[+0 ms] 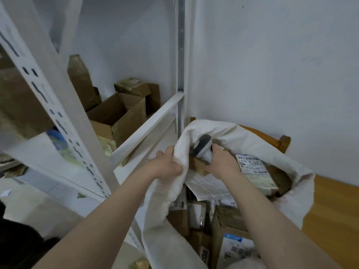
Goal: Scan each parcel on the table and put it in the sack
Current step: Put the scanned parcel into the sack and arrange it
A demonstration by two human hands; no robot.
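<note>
A white woven sack (242,136) stands open in front of me, filled with several parcels. My left hand (167,166) grips the sack's near-left rim and holds the mouth open. My right hand (221,162) is inside the mouth and holds a grey and white barcode scanner (202,146) together with a small brown cardboard parcel (198,164). Just right of that hand lies a taped parcel with a white barcode label (252,166). Lower in the sack I see brown boxes (227,220) and a plastic mailer (235,247).
A white metal shelf rack (58,105) stands at the left with open cardboard boxes (120,115) on it. A wooden chair back (272,140) shows behind the sack. A wooden table top (334,210) lies at the right, against the white wall.
</note>
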